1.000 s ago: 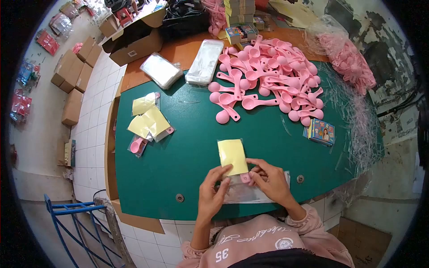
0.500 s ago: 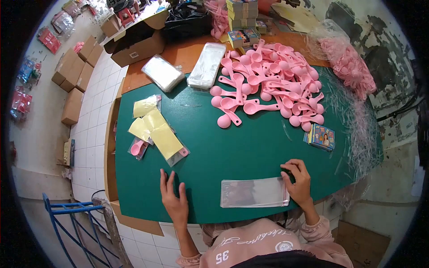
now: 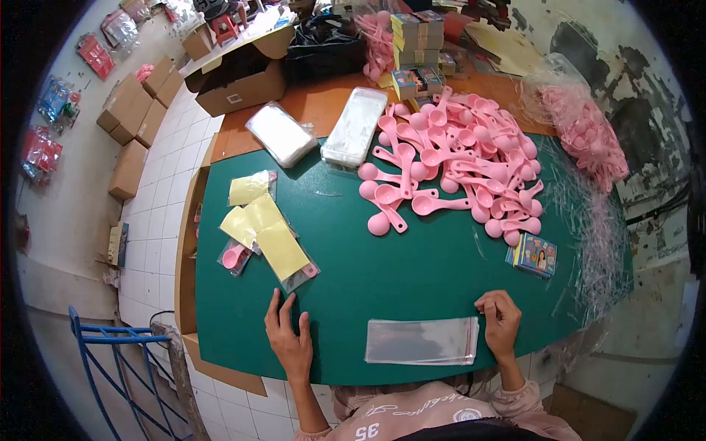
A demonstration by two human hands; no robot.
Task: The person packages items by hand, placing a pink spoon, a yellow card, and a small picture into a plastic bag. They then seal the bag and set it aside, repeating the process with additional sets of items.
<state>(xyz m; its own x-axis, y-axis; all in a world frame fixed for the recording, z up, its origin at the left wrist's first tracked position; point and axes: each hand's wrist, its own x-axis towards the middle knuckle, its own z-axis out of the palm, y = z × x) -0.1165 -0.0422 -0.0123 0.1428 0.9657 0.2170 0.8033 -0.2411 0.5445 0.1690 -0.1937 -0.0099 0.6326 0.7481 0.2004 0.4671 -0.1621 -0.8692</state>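
My left hand (image 3: pixel 289 339) lies open at the front left of the green table, fingers spread, with nothing in it. Just beyond its fingertips are packed pink scoops in clear bags with yellow cards (image 3: pixel 284 253). My right hand (image 3: pixel 503 323) is closed, its fingers curled toward the thumb, and nothing shows in it. It rests just right of a flat stack of clear plastic bags (image 3: pixel 421 342), apart from it. A large heap of loose pink scoops (image 3: pixel 471 158) covers the far right. Small printed cards (image 3: pixel 535 255) lie in a stack below that heap.
Two stacks of clear bags (image 3: pixel 354 126) lie at the back, near an open cardboard box (image 3: pixel 243 84). Bundled cards (image 3: pixel 417 51) stand behind the scoops. A bag of pink scoops (image 3: pixel 585 128) and plastic scraps (image 3: pixel 597 242) line the right edge. A blue metal frame (image 3: pixel 121 338) stands left.
The view has tilted, so everything sits lower in it. My right hand has come off the right end of the clear bags and its fingers have curled in. My left hand stays open.
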